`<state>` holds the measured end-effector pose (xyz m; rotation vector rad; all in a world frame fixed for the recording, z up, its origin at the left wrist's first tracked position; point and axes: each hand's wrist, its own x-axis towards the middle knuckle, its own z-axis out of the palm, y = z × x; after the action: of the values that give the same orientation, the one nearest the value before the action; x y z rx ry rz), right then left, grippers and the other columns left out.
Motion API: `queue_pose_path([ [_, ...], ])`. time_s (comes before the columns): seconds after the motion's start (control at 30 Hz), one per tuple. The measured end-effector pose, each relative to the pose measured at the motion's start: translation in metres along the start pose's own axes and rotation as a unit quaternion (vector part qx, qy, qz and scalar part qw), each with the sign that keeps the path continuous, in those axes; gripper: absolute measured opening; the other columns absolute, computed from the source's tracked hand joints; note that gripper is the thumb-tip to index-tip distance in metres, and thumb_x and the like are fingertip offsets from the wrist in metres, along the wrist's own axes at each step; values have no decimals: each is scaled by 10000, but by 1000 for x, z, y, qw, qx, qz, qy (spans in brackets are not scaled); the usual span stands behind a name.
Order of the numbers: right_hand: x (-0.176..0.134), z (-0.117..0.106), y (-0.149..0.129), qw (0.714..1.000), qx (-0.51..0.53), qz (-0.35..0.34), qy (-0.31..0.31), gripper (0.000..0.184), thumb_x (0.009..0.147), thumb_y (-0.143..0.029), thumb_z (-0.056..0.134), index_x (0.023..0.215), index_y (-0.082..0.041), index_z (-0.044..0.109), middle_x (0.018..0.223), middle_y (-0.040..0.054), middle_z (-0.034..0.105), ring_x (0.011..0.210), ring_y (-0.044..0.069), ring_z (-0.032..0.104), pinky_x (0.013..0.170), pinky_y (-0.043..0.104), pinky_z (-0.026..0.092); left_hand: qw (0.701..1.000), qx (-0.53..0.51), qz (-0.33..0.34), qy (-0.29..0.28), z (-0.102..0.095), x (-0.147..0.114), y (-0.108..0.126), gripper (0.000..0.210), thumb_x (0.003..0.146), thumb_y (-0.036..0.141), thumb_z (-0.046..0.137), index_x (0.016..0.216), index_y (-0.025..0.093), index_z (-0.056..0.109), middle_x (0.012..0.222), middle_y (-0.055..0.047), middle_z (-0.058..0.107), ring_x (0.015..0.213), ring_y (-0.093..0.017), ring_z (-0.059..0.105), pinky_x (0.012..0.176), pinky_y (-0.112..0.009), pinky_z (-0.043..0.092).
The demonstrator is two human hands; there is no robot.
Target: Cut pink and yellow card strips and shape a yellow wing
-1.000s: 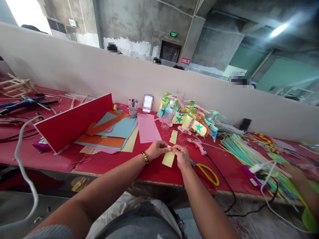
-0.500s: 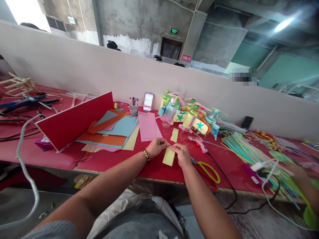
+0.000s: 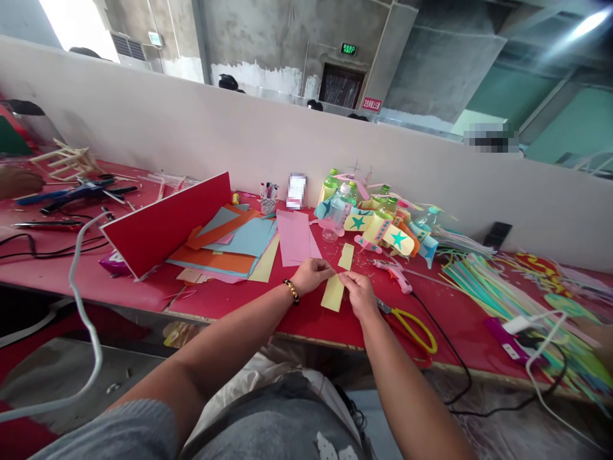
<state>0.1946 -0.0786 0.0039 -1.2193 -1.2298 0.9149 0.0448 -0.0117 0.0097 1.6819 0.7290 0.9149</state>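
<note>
Left hand (image 3: 313, 277) and right hand (image 3: 360, 295) nearly meet, thumb and fingers drawn together at the upper end of a yellow paper strip (image 3: 332, 294) above the red table (image 3: 225, 308); cannot tell what each pinches. Shorter yellow piece (image 3: 346, 256) just beyond. Scissors (image 3: 398, 314) crowd the right wrist; glue gun (image 3: 398, 276) near. Pink paper (image 3: 294, 237), decorated bottles (image 3: 338, 214) farther back.

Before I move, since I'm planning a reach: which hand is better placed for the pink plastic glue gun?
Probably the right hand: it is nearer the pink glue gun, which lies to its right; the left hand is farther away.
</note>
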Motion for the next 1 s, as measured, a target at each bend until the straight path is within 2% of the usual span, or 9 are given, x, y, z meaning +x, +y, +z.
queue_pose_path([
  [0.23, 0, -3, 1, 997, -67, -27, -15, 361, 767, -459, 603, 545, -191, 508, 480, -54, 394, 480, 107, 328, 471, 248, 247, 1000, 21, 1, -17, 1, -2, 2, 271, 700, 381, 608, 609, 130, 557, 537, 47, 444, 526, -74, 363, 504, -215, 272],
  [0.4, 0, -2, 0, 995, -92, -39, -10, 363, 774, -473, 593, 553, -195, 518, 468, -53, 391, 472, 113, 339, 466, 255, 247, 1000, 15, -2, -12, 3, -1, 0, 216, 695, 331, 590, 619, 132, 552, 537, 47, 455, 517, -72, 368, 503, -215, 273],
  [0.57, -1, -1, -2, 994, -90, -44, 32, 375, 732, -527, 612, 565, -195, 564, 470, -31, 464, 490, 137, 410, 473, 259, 300, 1000, -7, -4, 1, 3, 0, -2, 215, 713, 340, 585, 658, 133, 570, 526, 53, 455, 507, -73, 373, 500, -214, 282],
  [0.7, 1, -4, 1, 992, -77, -46, 85, 372, 737, -540, 600, 609, -191, 589, 512, -12, 517, 514, 146, 438, 473, 258, 330, 999, -40, -18, 10, 2, -1, 1, 296, 759, 422, 561, 677, 137, 561, 586, 25, 529, 527, -79, 433, 523, -213, 333],
  [0.77, 3, -6, 3, 990, -69, -48, 113, 358, 752, -530, 590, 641, -190, 597, 533, -9, 528, 522, 144, 442, 477, 256, 345, 998, -55, -35, -8, 3, -2, 2, 342, 757, 473, 573, 692, 137, 563, 591, 14, 551, 515, -85, 457, 514, -218, 347],
  [0.9, 5, -8, 8, 987, -51, -43, 150, 341, 761, -518, 588, 659, -192, 602, 487, -27, 494, 461, 129, 416, 432, 255, 325, 992, -81, -70, -72, 8, -4, 2, 363, 632, 465, 714, 666, 136, 564, 533, 39, 514, 466, -79, 438, 464, -211, 323],
  [1.0, 5, -6, 8, 986, -37, -33, 158, 350, 761, -533, 583, 668, -197, 607, 445, -38, 476, 406, 126, 408, 387, 256, 292, 988, -104, -83, -76, 9, -3, 1, 350, 611, 436, 731, 633, 132, 558, 546, 35, 523, 483, -74, 440, 467, -206, 318],
])
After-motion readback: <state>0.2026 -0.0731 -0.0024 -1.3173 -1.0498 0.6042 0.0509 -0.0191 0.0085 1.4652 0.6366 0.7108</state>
